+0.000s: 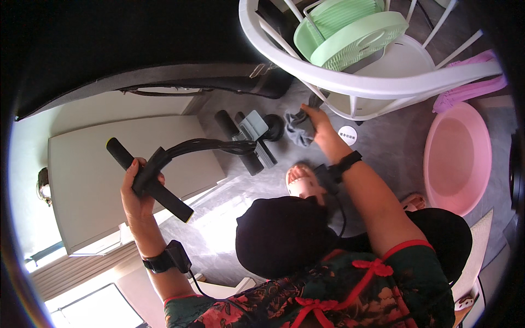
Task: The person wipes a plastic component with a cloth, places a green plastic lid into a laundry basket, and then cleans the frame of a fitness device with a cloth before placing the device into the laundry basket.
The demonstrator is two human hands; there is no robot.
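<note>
My left hand (138,188) is closed round the black foam handle (176,203) of a pull-rope exerciser, holding it up at the left. Thick black elastic tubes (210,144) run from the handle to the exerciser's grey base (252,124), which has black foam foot bars and a round black suction cup at one end. The base is near the floor; whether it rests on it I cannot tell. In my right hand (324,129) a crumpled grey cloth (299,130) is gripped, just right of the suction cup and apart from it.
A white-framed rack (328,82) holding a light green folding fan (358,46) stands at the far right. Nearer on that side is a pink basin (458,158). A pale cabinet (104,164) is at the left. My feet, in pink slippers (302,183), are on the grey floor.
</note>
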